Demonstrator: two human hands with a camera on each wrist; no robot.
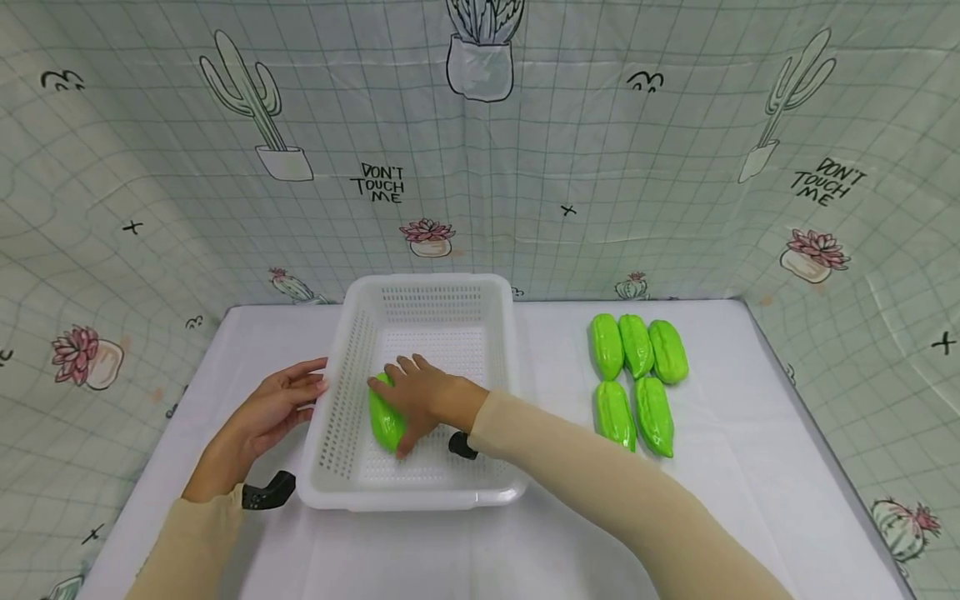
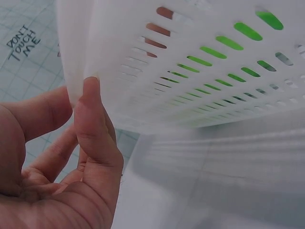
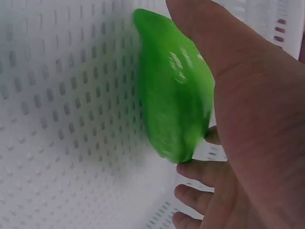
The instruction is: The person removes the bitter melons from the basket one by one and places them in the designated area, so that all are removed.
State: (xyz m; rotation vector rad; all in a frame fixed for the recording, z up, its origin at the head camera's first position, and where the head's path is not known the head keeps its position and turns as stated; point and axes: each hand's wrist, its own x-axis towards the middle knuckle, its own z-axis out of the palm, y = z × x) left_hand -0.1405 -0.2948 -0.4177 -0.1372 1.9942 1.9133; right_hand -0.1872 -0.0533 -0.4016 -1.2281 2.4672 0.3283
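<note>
A white perforated plastic basket stands on the table. My left hand pinches its left wall between thumb and fingers, seen closely in the left wrist view. Inside the basket, at its left side, is a glossy green ribbed fruit with a pointed tip. My right hand reaches over this fruit and holds it between thumb and fingers, the other fingers spread. Part of the fruit is hidden under the hand in the head view. Through the slots in the left wrist view, green shows behind the wall.
Several similar green fruits lie in two rows on the right of the white-covered table. A grid-patterned cloth with cactus drawings hangs behind and at both sides. The basket's raised rim runs below my right forearm.
</note>
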